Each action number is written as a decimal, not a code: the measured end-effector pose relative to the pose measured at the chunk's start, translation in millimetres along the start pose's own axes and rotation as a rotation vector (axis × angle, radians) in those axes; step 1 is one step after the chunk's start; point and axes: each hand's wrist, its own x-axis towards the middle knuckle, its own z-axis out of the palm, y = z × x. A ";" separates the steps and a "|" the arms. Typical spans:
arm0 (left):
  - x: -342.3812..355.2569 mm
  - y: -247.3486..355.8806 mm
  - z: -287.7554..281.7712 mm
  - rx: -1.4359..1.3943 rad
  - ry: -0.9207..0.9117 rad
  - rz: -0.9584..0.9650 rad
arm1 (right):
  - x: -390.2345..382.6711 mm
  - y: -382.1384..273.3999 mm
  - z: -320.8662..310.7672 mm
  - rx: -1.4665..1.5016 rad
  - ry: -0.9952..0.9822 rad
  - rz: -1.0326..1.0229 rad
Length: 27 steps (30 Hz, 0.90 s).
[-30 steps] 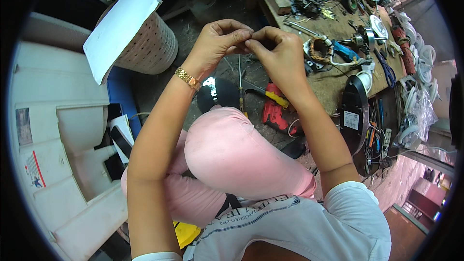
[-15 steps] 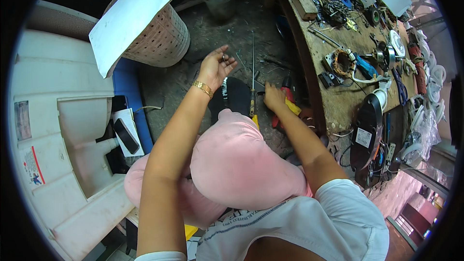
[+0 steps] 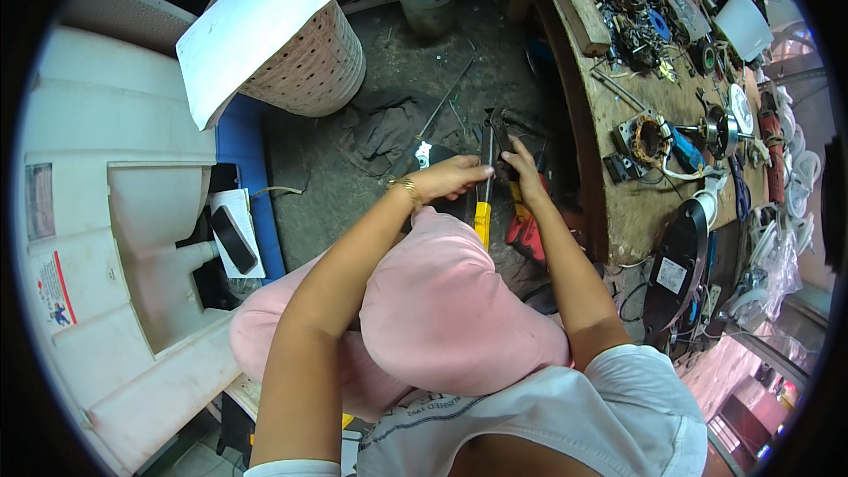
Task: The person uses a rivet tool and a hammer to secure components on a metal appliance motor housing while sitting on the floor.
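While the person sat over the floor, the left hand (image 3: 455, 178) lay closed, fingers curled together on the shaft of the yellow-handled screwdriver (image 3: 482, 212), just left of the workbench (image 3: 618, 212). The right hand (image 3: 523, 168), nearer the workbench edge, touched dark pliers (image 3: 499, 128) with loosely bent fingers; whether it gripped them could not be determined.
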 end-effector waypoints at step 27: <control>27.7 -42.7 -46.5 0.200 0.727 0.272 | -23.7 -43.0 -2.9 0.582 -0.178 0.282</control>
